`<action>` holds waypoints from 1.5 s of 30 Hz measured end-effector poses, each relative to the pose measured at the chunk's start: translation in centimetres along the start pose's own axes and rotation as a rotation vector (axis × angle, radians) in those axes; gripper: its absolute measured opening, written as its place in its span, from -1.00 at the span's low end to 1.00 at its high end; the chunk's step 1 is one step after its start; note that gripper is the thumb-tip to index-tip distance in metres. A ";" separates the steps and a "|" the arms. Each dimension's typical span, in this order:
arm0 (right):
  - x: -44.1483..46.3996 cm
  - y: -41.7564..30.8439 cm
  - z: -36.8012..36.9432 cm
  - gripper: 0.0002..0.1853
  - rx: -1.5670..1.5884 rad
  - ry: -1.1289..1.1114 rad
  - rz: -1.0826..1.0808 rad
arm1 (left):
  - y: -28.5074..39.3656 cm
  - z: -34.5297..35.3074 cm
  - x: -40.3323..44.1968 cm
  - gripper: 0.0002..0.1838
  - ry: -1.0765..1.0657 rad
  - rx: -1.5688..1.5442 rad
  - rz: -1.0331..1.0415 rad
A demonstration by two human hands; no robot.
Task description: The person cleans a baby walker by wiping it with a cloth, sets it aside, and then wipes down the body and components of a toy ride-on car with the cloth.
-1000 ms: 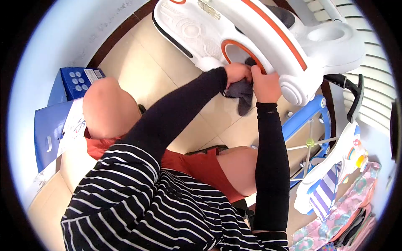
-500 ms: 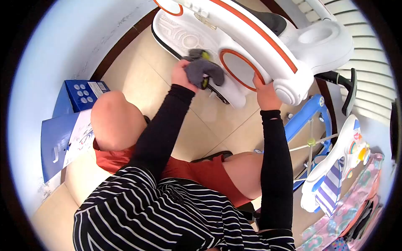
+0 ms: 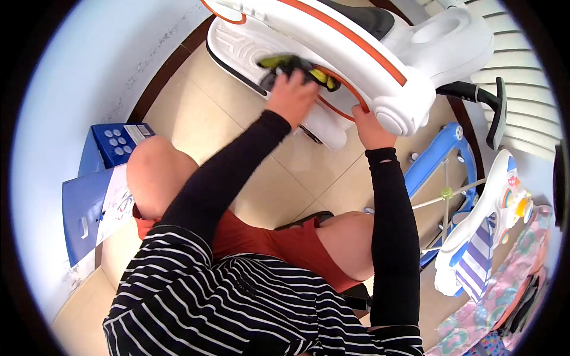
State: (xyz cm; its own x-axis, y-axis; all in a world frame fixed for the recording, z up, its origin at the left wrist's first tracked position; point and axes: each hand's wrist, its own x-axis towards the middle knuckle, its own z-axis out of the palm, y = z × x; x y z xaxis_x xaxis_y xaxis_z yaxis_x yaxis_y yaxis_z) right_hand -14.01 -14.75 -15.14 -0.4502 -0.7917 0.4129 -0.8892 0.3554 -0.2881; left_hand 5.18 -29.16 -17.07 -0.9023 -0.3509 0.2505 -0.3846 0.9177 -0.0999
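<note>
A large white machine with orange trim stands tilted across the top of the view, with a ribbed footboard-like base. My left hand is closed on a dark grey and yellow-green cloth, blurred by motion, pressed near the base and the round orange-edged part. My right hand grips the machine's lower edge by the orange ring; its thumb lies on top and its other fingers are hidden underneath.
At the left stands a blue box with a blue-and-white panel in front. To the right are a blue frame, a white toy with striped cloth, and a pink patterned fabric. A black T-shaped handle sticks out near the slatted wall.
My left hand has moved right and up with the cloth, which now spreads against the orange-ringed part. The right hand keeps its hold, and the machine sits slightly further left in view.
</note>
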 end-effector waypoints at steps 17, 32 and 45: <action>0.2 -0.4 1.1 -0.69 -0.060 0.033 0.021 | -2.2 9.0 -1.8 -0.75 -0.180 -1.965 -1.228; -0.1 2.6 -2.9 -0.71 0.328 -0.106 -0.158 | 9.4 -6.3 5.2 -0.45 0.330 -2.160 -0.972; 1.0 0.8 -4.9 -0.70 0.030 -0.105 -0.265 | 9.9 -0.7 3.4 -0.33 -0.650 -0.392 -0.324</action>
State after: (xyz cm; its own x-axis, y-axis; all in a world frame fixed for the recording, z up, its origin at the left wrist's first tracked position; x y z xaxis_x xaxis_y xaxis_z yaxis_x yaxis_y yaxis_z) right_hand -15.59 -12.76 -10.72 -0.1897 -0.9029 0.3858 -0.9713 0.1152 -0.2082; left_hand -1.58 -21.14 -16.51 -0.7374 -0.5370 -0.4096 -0.6577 0.7088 0.2548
